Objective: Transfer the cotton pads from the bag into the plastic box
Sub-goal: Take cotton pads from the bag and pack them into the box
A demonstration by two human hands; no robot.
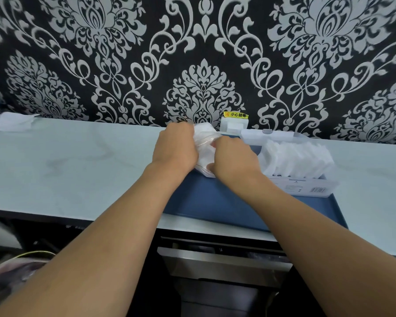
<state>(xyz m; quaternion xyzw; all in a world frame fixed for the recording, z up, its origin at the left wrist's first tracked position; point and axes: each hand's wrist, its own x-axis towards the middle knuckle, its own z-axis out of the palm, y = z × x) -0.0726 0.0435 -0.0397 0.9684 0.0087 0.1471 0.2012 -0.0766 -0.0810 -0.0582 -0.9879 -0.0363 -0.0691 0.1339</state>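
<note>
From my remote seat I see 1 wall [204, 53] covered in black paper with a grey floral pattern, filling the upper half of the view. Below it runs 1 pale countertop [66, 161], and on that lies 1 blue tray [215, 202], reaching to the counter's near edge.

2 bare forearms stretch forward from the bottom corners and meet over the far end of the tray. At the tray's right end stands 1 clear plastic box [311, 186], lid tipped open against the wall, with 1 row of white cotton pads [297, 156] standing on edge inside; I cannot count them singly.

The left hand [176, 149] is knuckles up, fingers curled closed around the upper left of 1 clear bag [206, 152] that holds white pads. The right hand [233, 156] grips the bag's right side, thumb pointing left, fingers wrapped under. The bag sits just left of the box, between the 2 hands.

1 crumpled white sheet [15, 121] lies far left on the counter. 1 white wall socket [234, 124] carries 1 yellow sticker [236, 115].
</note>
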